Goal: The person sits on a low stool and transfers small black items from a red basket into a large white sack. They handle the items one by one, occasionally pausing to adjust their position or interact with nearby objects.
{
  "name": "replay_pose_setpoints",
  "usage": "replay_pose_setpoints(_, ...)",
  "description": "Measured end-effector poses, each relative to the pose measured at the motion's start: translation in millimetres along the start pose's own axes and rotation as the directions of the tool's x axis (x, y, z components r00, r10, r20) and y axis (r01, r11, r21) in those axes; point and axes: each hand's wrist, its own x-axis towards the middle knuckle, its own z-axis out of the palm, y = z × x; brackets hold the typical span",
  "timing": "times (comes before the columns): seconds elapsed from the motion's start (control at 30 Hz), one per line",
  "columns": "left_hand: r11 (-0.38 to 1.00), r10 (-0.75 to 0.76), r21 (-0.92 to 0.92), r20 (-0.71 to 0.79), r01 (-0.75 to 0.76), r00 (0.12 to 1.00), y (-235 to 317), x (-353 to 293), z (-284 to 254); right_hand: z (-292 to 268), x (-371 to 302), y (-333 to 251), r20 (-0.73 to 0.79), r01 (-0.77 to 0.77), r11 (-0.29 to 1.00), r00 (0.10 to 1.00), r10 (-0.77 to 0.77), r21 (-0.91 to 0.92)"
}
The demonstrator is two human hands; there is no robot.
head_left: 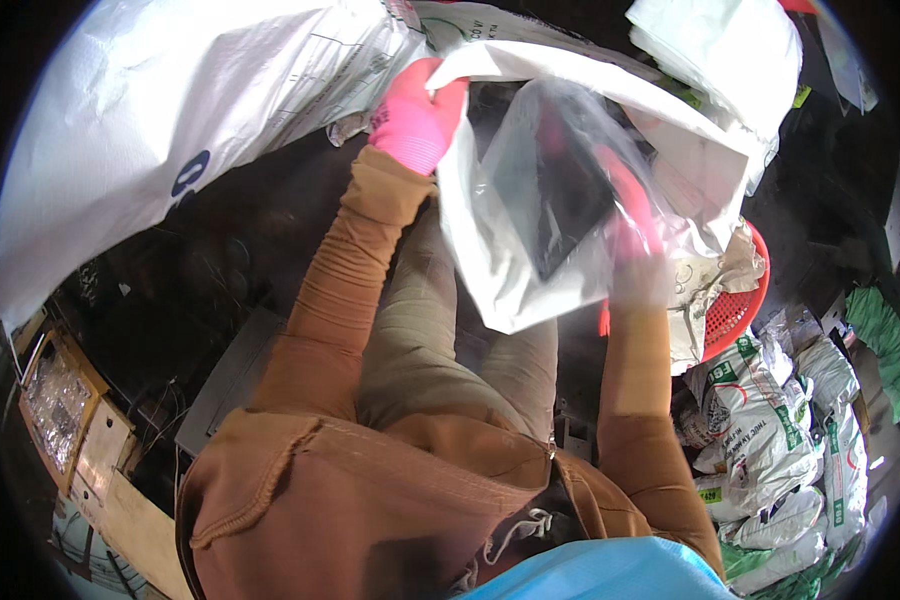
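Observation:
My left hand (420, 115), in a pink glove, is closed on the raised rim of a white sack (470, 285), whose mouth gapes toward me. In that mouth is a clear plastic bag (505, 185), crumpled and shiny. A dark, flat, straight-edged shape (570, 220) shows through the clear plastic; I cannot make out what it is. My right hand (632, 210), also in a pink glove, appears closed on the clear bag beside the dark shape. Plastic covers it, and its fingertips look hazy.
Large white sacks (200, 120) fill the far left, and a white bundle (720, 65) stands at the far right. A red plastic basket (740, 310) holding brown paper is right of my forearm. Printed white bags (760, 410) pile up nearer. At left lie wooden boards (120, 500) and a grey box (230, 375).

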Motion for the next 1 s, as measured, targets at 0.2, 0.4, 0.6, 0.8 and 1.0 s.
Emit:
replay_pose_setpoints(0.2, 0.989, 0.131, -0.074, 0.069, -0.126, 0.989, -15.4, 13.0, -2.1, -16.0, 130.7, 58.7, -0.328, -0.487, 0.78, 0.719, 0.613, 0.392)
replay_pose_setpoints(0.4, 0.965, 0.252, -0.093, 0.064, -0.246, 0.966, -10.6, 22.4, -17.2, -25.5, 139.2, 85.8, -0.283, -0.623, 0.605, 0.543, 0.791, 0.496)
replay_pose_setpoints(0.6, 0.964, 0.228, -0.152, 0.065, -0.216, 0.971, -9.8, 28.3, -11.2, 9.3, 121.7, 115.2, -0.574, -0.454, 0.729, 0.812, 0.101, -0.513)
replay_pose_setpoints(0.8, 0.98, 0.189, -0.074, 0.081, -0.184, 0.979, -3.5, 26.4, -13.5, 72.6, 123.9, 55.1, -0.08, 0.02, 0.274, 0.934, -0.348, -0.961)
replay_pose_setpoints(1.0, 0.857, 0.49, 0.119, 0.113, -0.502, 0.864, -15.7, 23.7, -11.2, 35.8, 193.3, 108.8, 0.055, 0.006, 0.261, 0.981, 0.183, -0.965)
